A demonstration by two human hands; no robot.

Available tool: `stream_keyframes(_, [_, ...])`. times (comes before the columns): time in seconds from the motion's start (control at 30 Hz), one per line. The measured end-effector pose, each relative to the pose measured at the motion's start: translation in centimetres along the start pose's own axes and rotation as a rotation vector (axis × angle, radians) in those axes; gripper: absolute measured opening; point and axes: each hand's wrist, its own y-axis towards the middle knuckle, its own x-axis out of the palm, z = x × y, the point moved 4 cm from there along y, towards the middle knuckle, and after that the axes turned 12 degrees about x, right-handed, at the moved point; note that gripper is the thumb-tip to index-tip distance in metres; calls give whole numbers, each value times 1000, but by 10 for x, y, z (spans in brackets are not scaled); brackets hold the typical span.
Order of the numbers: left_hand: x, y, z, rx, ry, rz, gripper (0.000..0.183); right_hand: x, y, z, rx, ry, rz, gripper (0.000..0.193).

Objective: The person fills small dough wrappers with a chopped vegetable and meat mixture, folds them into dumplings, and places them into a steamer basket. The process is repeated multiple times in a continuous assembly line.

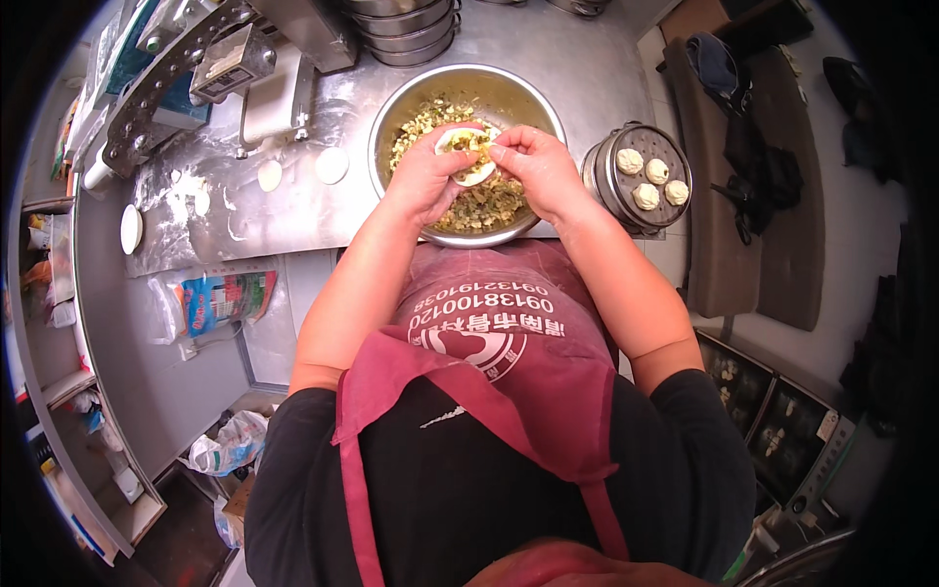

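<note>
Over a large steel bowl [541, 98] of chopped yellow-green filling [479, 210], my left hand [430, 176] cups a round dough wrapper [476, 177] with some filling on it. The thumb lies across the wrapper's inner side. My right hand [536, 168] pinches the wrapper's right edge between thumb and fingertips. To the right of the bowl stands a round steamer tray [631, 191] bearing several pleated buns [646, 197]. Two flat dough rounds [332, 165] lie on the floured steel table left of the bowl.
A dough-rolling machine [235, 68] stands at the table's far left, with flour scattered before it. Stacked steel pots [403, 29] stand behind the bowl. A white oval dish-like piece [131, 229] is at the left edge. A brown bench [724, 186] holds dark clothing on the right.
</note>
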Motion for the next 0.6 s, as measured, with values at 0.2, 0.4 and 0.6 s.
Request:
stream_keyframes(0.2, [7,-1,2,-12,42,-58,46,1,-5,-5,-37,35,-2,11])
stream_keyframes(0.4, [8,0,2,-97,111,-99,53,-1,-17,-19,-295,-442,135,14])
stream_keyframes(0.6, [14,0,15,-169,20,-158,57,-3,-11,-13,19,35,-43,11])
